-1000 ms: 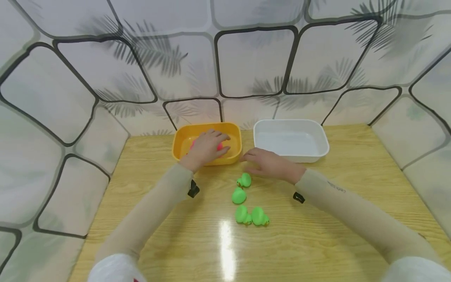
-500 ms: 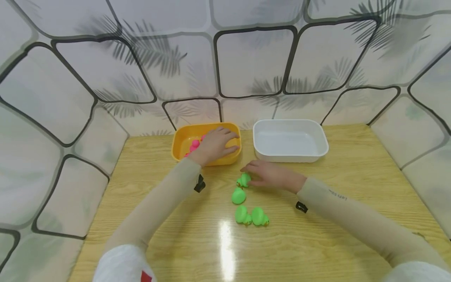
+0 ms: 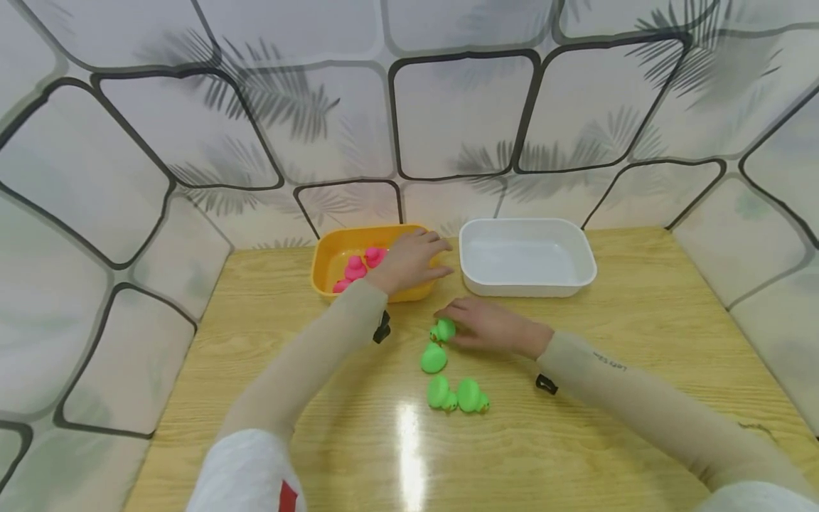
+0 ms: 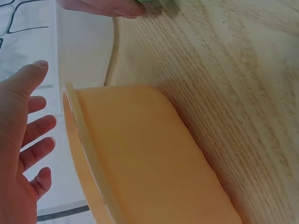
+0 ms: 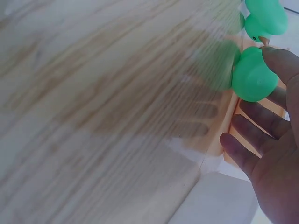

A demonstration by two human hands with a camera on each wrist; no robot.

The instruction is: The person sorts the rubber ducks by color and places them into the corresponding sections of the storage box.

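Centre of the head view, left hand [image 3: 416, 262]: fingers loosely spread, gripping nothing that I can see; held over the right end of the orange tray [image 3: 330, 259].
Right hand [image 3: 489, 323]: lower and further right, thumb and fingers parted around the topmost green duck [image 3: 446, 330]; whether they touch it, I cannot tell.
Second green duck [image 3: 434, 358]: just below the topmost one, right of the frame's midline.
Lower pair of green ducks [image 3: 456, 395]: below the second, side by side on the wooden table [image 3: 576, 441].
Pink ducks [image 3: 355, 268]: at least three, inside the orange tray, left of centre; part of the tray is hidden by the left hand.
White tray [image 3: 527, 252]: right of centre, near the orange tray, apart from it.
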